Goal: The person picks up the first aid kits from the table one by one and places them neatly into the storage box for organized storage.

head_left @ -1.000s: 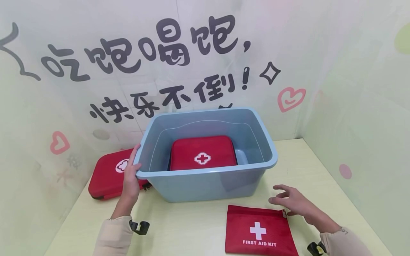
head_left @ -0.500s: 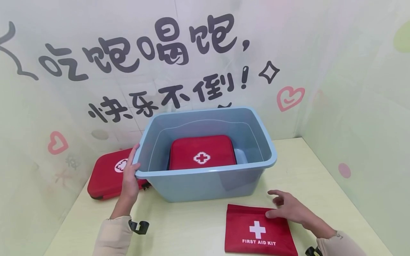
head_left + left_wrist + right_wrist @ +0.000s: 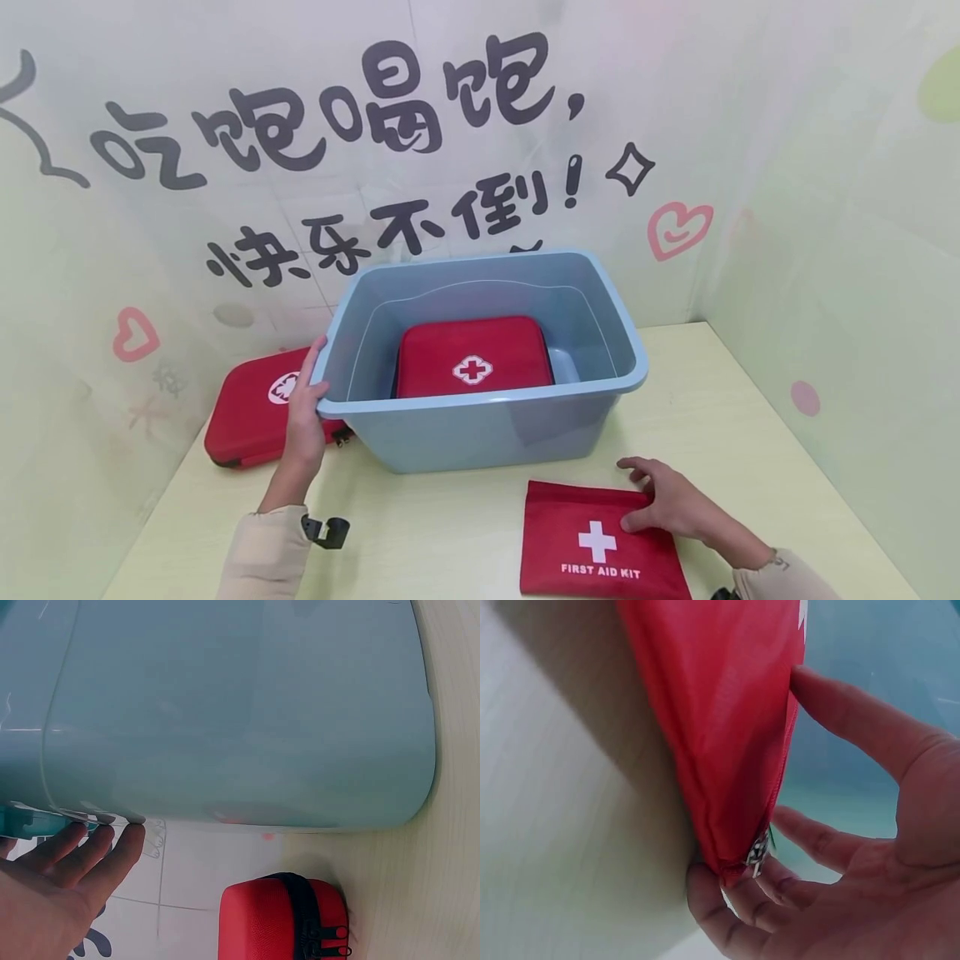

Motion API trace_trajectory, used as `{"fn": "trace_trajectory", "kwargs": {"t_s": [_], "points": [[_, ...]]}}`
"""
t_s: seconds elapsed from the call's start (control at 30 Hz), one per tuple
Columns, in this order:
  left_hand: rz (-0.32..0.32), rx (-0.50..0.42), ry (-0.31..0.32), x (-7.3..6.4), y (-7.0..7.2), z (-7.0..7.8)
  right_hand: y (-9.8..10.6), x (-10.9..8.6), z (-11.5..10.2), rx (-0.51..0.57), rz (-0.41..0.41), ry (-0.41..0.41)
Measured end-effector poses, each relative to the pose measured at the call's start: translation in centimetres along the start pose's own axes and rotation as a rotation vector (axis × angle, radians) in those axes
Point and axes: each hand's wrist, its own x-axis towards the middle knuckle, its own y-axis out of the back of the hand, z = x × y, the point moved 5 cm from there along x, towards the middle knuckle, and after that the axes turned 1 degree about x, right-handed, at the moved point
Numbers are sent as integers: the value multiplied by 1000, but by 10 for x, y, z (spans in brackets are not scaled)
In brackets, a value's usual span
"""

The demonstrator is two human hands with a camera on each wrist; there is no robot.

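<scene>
A light blue plastic tub (image 3: pixel 480 437) stands on the table, with a red first aid case (image 3: pixel 435 350) marked by a white cross inside it. My left hand (image 3: pixel 303 421) holds the tub's left rim, thumb over the edge. In the left wrist view its fingertips (image 3: pixel 135 829) meet the tub wall. A flat red zip pouch (image 3: pixel 555 542) lettered FIRST AID KIT lies in front of the tub. My right hand (image 3: pixel 671 504) grips its upper right corner, thumb on the face. The right wrist view shows fingers (image 3: pixel 712 907) curled around the corner near the zip pull (image 3: pixel 757 851).
Another red case (image 3: pixel 243 408) with a white emblem lies left of the tub, partly behind my left hand. A wall (image 3: pixel 450 225) with dark lettering rises behind the tub, and a side wall (image 3: pixel 840 292) bounds the table (image 3: pixel 712 392) on the right.
My right hand has moved left and down over the pouch's corner, its thumb coming onto the face. The pouch has shifted slightly left. My left hand stays on the rim.
</scene>
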Motion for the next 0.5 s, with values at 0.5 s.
{"fn": "trace_trajectory", "kwargs": {"t_s": [0.5], "points": [[3, 3, 13, 0, 0, 0, -4, -6, 3, 81, -237, 107]]}}
